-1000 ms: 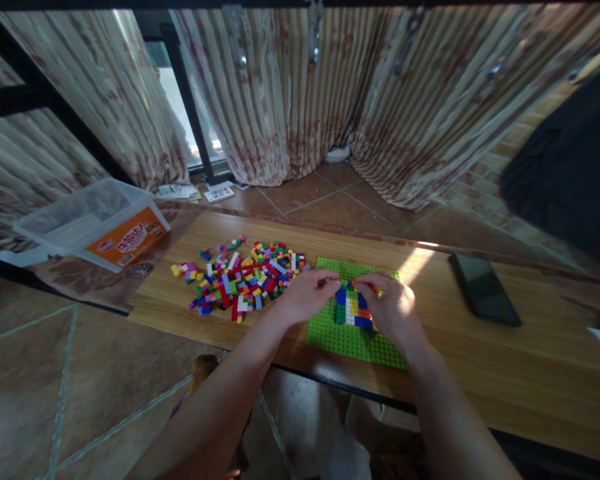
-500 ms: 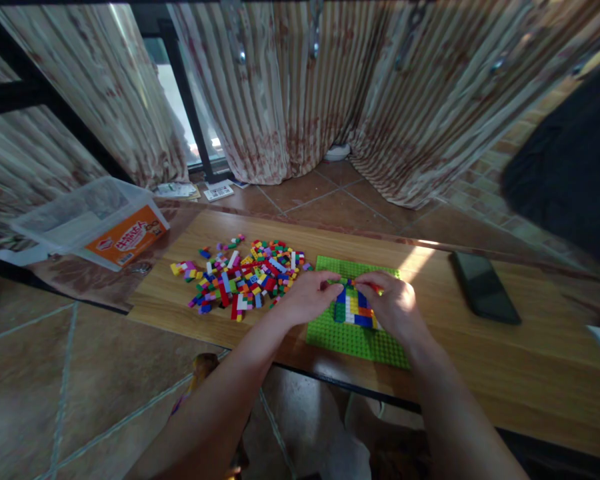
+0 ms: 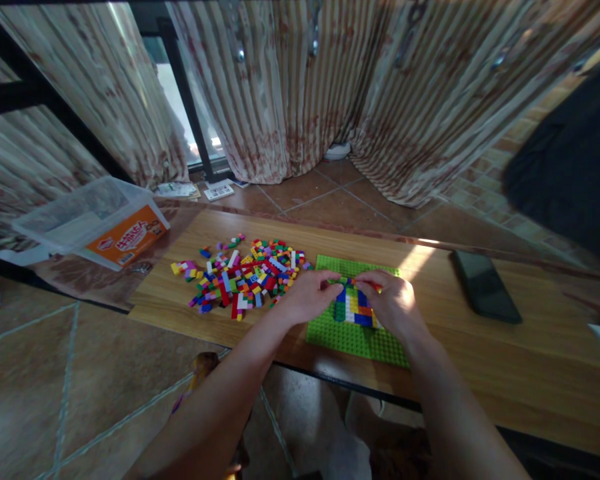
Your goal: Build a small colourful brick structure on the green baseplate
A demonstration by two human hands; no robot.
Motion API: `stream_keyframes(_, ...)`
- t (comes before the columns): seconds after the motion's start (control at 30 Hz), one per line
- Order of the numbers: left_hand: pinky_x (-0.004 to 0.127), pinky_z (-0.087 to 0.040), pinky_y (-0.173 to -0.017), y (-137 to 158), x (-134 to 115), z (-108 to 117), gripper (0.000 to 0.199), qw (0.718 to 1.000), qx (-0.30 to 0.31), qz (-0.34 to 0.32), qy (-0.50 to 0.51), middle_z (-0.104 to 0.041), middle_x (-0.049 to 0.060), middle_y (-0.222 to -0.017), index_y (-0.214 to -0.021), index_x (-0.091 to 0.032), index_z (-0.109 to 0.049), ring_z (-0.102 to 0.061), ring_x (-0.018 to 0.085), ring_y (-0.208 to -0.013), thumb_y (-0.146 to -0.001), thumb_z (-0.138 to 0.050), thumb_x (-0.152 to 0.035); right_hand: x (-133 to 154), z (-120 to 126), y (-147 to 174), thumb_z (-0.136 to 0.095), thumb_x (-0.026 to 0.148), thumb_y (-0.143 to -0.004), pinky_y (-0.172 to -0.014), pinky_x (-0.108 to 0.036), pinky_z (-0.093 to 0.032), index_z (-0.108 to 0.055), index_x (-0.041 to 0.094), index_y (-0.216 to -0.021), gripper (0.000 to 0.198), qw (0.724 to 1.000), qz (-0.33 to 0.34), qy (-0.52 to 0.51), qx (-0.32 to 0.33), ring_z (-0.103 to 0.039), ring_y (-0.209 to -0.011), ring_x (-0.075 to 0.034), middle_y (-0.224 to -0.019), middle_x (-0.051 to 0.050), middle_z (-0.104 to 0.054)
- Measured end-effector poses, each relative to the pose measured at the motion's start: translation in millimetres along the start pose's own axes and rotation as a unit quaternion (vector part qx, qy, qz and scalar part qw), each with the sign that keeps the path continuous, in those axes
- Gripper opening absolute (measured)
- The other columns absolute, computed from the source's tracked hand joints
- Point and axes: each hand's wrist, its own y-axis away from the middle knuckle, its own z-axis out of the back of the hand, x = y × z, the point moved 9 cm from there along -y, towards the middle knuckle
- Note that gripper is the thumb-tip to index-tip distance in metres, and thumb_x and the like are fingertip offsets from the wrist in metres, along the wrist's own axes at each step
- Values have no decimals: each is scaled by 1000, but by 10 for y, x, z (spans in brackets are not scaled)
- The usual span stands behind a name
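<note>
A green studded baseplate (image 3: 325, 337) lies on the wooden table, carrying a patch of flat-laid building bricks (image 3: 354, 310) in blue, white, yellow, orange and green. Over the plate's left side, my left hand (image 3: 313, 293) is closed, thumb and fingertips at the patch's far edge. From the right, my right hand (image 3: 393, 300) pinches at that same edge and covers the bricks under it. Between the two sets of fingertips shows a small dark blue building brick (image 3: 349, 281), partly hidden, which both hands grip.
Left of the baseplate spreads a pile of loose bricks (image 3: 250, 280) in many colours. A clear plastic box (image 3: 90, 220) with an orange label stands at the far left. To the right lies a black phone (image 3: 485, 287). Striped curtains (image 3: 290, 100) hang beyond the table (image 3: 540, 373).
</note>
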Motion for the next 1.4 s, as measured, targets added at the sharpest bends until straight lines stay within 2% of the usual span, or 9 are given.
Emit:
stream_keyframes(0.27, 27, -51, -67, 7, -75, 68, 35, 999, -15, 4, -46, -72, 4, -77, -114, -14, -69, -64, 16, -71, -89, -49, -29, 11, -17, -30, -55, 30, -79, -79, -37, -51, -72, 23, -75, 19, 999, 5, 35, -3, -64, -78, -21, -81, -5, -71)
stream_keyframes(0.4, 30, -52, -82, 13, -103, 161, 33, 992, -33, 12, -125, -74, 7, -95, -113, -14, -69, -67, 18, -84, -89, -48, -22, 22, -11, -17, -55, 31, -80, -80, -37, -51, -73, 23, -77, 20, 1000, 8, 30, -6, -64, -79, -21, -83, -5, -71)
stream_keyframes(0.53, 32, -50, -92, 33, -61, 256, 33, 972, -60, 37, -224, -72, 9, -109, -115, -15, -67, -66, 21, -97, -87, -49, -16, 35, 6, 1, -54, 32, -82, -82, -36, -50, -73, 22, -78, 22, 999, 18, 34, -11, -65, -81, -20, -85, -5, -72)
stream_keyframes(0.77, 33, -51, -90, 72, -52, 204, 29, 950, -60, 27, -306, -67, 9, -113, -110, -19, -67, -66, 22, -98, -83, -55, -15, 87, -3, 40, -52, 33, -86, -80, -36, -50, -73, 22, -81, 24, 997, 35, 69, -9, -63, -81, -21, -87, -5, -71)
stream_keyframes(0.97, 35, -51, -89, 60, -58, 216, 24, 955, -58, 20, -289, -66, 10, -107, -103, -16, -68, -65, 24, -97, -83, -54, -14, 155, -13, 83, -51, 31, -88, -81, -38, -49, -72, 21, -86, 24, 993, 60, 97, -3, -63, -85, -22, -92, -7, -71)
stream_keyframes(1.13, 33, -50, -86, 64, -89, 332, 24, 954, -94, 22, -283, -65, 11, -104, -100, -15, -66, -64, 21, -93, -85, -48, -10, 180, -3, 95, -52, 31, -88, -82, -39, -49, -72, 21, -87, 22, 993, 68, 101, -9, -63, -86, -22, -93, -7, -71)
stream_keyframes(1.4, 35, -53, -77, 53, 2, 326, 22, 926, -79, 64, -362, -66, 14, -104, -98, -15, -65, -66, 25, -89, -87, -46, -13, 202, -2, 99, -52, 31, -88, -82, -39, -49, -72, 20, -87, 22, 992, 76, 101, -7, -63, -85, -22, -93, -8, -71)
